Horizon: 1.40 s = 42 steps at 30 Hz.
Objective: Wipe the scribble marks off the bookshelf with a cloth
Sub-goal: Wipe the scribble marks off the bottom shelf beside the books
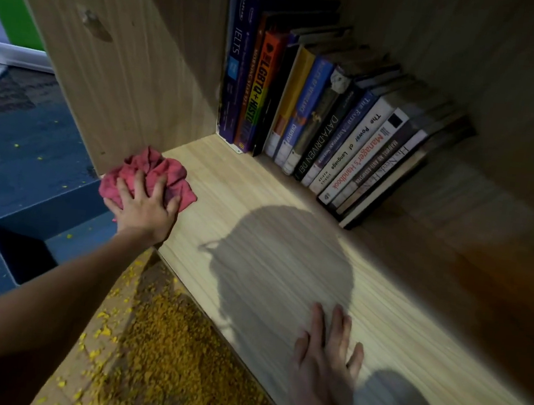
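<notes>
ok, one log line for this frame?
left hand: presses red cloth on shelf board, front-left corner | right hand: flat on shelf board | books: row at back

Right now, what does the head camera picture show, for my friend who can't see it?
A left hand presses a crumpled red cloth onto the left front corner of a wooden shelf. The right hand rests flat on the shelf, and leaning books stand at the back.
</notes>
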{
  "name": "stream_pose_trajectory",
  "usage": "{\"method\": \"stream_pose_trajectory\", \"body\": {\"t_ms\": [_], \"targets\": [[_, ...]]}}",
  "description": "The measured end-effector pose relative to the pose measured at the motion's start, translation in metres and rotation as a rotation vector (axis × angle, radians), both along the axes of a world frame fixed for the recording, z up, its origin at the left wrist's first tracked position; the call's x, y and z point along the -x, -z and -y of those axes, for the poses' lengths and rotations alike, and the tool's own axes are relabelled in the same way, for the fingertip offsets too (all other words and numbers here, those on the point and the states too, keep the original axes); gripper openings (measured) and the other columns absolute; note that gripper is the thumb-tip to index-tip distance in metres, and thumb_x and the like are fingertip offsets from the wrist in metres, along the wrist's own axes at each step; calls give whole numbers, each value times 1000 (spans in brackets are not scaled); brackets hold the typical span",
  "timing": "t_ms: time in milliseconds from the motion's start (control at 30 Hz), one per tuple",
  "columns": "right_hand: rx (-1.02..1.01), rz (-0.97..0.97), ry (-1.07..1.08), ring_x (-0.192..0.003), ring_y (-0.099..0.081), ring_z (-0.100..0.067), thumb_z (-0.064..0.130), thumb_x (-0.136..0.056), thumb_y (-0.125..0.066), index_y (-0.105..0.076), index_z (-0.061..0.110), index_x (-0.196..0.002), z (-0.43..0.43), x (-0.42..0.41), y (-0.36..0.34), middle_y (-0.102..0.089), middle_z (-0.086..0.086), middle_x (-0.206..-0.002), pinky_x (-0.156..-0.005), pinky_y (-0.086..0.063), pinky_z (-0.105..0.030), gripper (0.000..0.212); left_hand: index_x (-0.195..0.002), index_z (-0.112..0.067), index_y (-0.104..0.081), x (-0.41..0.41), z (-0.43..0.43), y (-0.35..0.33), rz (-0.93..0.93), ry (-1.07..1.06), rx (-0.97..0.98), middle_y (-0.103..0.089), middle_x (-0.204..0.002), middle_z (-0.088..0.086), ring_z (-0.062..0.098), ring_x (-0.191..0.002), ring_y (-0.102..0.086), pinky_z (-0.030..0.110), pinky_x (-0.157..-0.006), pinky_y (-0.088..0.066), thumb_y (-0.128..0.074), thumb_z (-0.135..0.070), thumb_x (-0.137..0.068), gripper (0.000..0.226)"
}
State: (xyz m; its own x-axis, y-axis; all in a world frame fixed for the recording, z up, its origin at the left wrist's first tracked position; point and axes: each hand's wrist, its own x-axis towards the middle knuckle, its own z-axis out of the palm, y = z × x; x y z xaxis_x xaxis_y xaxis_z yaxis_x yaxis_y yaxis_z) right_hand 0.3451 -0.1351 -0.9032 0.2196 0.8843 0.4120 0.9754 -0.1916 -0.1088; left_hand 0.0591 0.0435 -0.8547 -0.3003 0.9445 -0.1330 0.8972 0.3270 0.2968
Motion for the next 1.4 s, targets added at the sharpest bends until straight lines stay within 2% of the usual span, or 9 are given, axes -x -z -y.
{"method": "stream_pose_trajectory", "body": {"t_ms": [333,533,700,800,833,900,967,1100,1400], "targets": [[181,-49,22,-125,-39,-31,31,-82,-35,-60,15,-126,0,5,-14,-56,-19,-132,-96,-24,-51,53,-153,-32,0,-48,66,-9,-74,136,116,13,-160,8,39,-145,14,60,-112,8,-12,-54,-99,60],[252,-152,8,-113,-60,-35,35,-77,-37,-70,15,-114,2,7,-27,-62,-17,-124,-95,-27,-45,53,-152,-33,7,-106,117,-9,-111,365,165,17,-159,6,40,-144,17,59,-113,7,-14,-54,-100,60],[145,-429,-154,-106,-64,-29,25,-77,-39,-70,11,-112,20,-31,-33,-66,-10,-120,-88,-52,-39,49,-153,-35,-1,-148,153,-10,-226,711,209,11,-161,5,41,-145,10,57,-116,-3,-5,-64,-90,69],[91,-358,26,-112,-58,-39,23,-83,-37,-65,7,-118,42,-86,-29,-60,-17,-125,-93,-45,-50,48,-142,-33,-43,-171,162,-18,-231,919,163,-34,-152,14,52,-134,-31,70,-100,-32,-7,-61,-74,82],[76,-336,127,-113,-56,-42,22,-81,-41,-64,4,-117,48,-97,-27,-58,-21,-125,-95,-43,-52,47,-141,-33,-45,-177,159,-17,-220,966,111,-36,-151,15,51,-134,-32,69,-101,-32,-9,-61,-73,82],[86,-290,238,-118,-51,-42,26,-82,-39,-64,5,-116,52,-105,-23,-55,-24,-127,-98,-40,-53,47,-151,-36,-20,-192,148,-12,-198,1043,135,-7,-161,6,41,-145,-3,62,-112,-7,-2,-68,-72,87],[115,-237,239,-123,-46,-38,32,-84,-29,-64,11,-116,50,-102,-19,-54,-22,-130,-100,-36,-51,52,-152,-38,-10,-210,134,-12,-168,1035,188,5,-161,1,34,-146,9,56,-114,4,-16,-68,-88,71],[131,-191,227,-118,-41,-32,32,-81,-32,-56,16,-116,50,-107,-17,-57,-23,-123,-93,-27,-46,45,-152,-37,-10,-254,96,-17,-102,1048,176,3,-161,2,34,-146,8,57,-114,2,-35,-57,-96,64],[94,-154,191,-119,-40,-27,38,-74,-38,-54,24,-116,42,-110,-17,-61,-19,-122,-93,-43,-48,47,-152,-35,-7,-300,17,-25,-43,900,175,2,-161,7,31,-147,8,58,-115,9,-36,-57,-96,67]]}}
